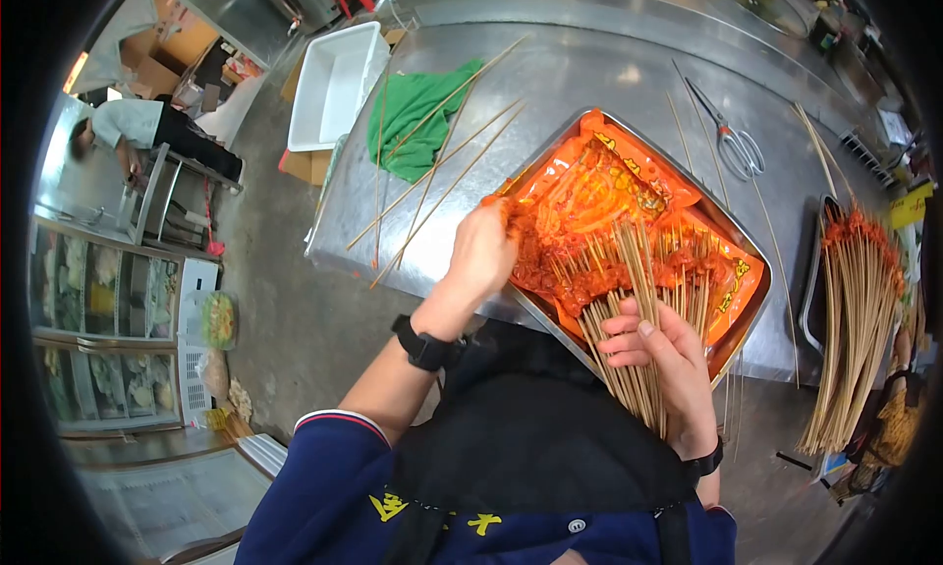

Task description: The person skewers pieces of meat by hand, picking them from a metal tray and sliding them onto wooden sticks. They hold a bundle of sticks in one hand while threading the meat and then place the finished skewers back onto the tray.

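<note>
A metal tray (758, 320) on the steel table holds orange printed packaging (742, 278), red-sauced meat (589, 288) and many skewers. My left hand (483, 246) is at the tray's left corner, its fingertips in the red meat and partly hidden by it; the fingers are bent round some of it. My right hand (660, 344) is closed around a bundle of wooden skewers (640, 388) at the tray's near side, with the thumb over the sticks. The upper ends of the skewers reach into the sauced meat.
On the steel table (442, 54) lie a green cloth (417, 123), loose skewers (432, 172) and scissors (732, 144). A second tray (813, 290) with a large pile of skewers (853, 339) stands right. A white bin (334, 88) is beyond the left edge; a person (147, 133) is far left.
</note>
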Demonstrator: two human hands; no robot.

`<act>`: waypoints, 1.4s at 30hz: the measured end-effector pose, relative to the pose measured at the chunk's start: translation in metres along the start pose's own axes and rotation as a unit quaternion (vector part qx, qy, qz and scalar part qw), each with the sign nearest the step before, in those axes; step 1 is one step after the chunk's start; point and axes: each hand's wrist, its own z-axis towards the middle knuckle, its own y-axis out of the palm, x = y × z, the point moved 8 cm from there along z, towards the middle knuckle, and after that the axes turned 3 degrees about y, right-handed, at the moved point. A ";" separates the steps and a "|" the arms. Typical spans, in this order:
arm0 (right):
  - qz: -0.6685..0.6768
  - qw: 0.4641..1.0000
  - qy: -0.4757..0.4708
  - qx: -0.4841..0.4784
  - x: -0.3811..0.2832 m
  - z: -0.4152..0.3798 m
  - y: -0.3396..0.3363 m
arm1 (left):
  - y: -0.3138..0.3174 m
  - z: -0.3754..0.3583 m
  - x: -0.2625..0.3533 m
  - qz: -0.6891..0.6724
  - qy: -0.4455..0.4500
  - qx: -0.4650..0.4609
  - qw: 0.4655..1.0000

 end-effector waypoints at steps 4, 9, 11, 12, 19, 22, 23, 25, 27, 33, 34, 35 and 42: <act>-0.015 1.000 0.015 -0.015 0.004 0.003 0.002 | 0.025 0.005 -0.017 0.159 -0.012 -0.102 0.982; -0.017 1.000 0.017 -0.015 0.005 0.002 0.001 | 0.041 0.011 -0.012 0.253 -0.027 -0.190 0.948; -0.019 0.999 0.014 -0.022 0.007 0.003 0.002 | 0.043 0.011 -0.010 0.230 -0.022 -0.205 0.951; -0.018 1.000 0.013 -0.022 0.007 0.003 0.002 | 0.042 0.012 -0.010 0.231 -0.022 -0.205 0.951; -0.013 1.000 0.009 -0.015 0.007 0.003 0.003 | 0.050 0.016 -0.003 0.227 -0.016 -0.147 0.963; -0.011 1.000 0.008 0.001 0.006 0.002 0.003 | 0.055 0.017 -0.002 0.258 0.001 -0.147 0.955; -0.013 1.000 0.010 0.007 0.006 0.002 0.003 | 0.057 0.016 -0.003 0.262 0.001 -0.161 0.952; -0.020 1.000 -0.003 0.014 0.002 0.000 0.004 | 0.046 0.015 -0.007 0.197 -0.013 -0.143 0.970; -0.024 0.999 -0.015 0.023 0.000 -0.001 0.002 | 0.028 0.014 -0.005 0.015 -0.039 -0.108 0.993; -0.026 0.999 -0.005 0.027 0.004 0.001 0.005 | 0.023 -0.011 -0.009 -0.578 -0.204 -0.102 0.783; -0.013 0.999 0.015 0.041 0.007 0.001 0.003 | 0.026 -0.015 -0.005 -0.634 -0.223 -0.110 0.732; 0.000 0.998 0.035 0.055 0.009 0.001 0.001 | 0.026 -0.017 0.001 -0.635 -0.223 -0.112 0.731; 0.006 0.997 0.046 0.059 0.009 0.001 0.005 | 0.025 -0.024 0.023 -0.708 -0.220 -0.087 0.666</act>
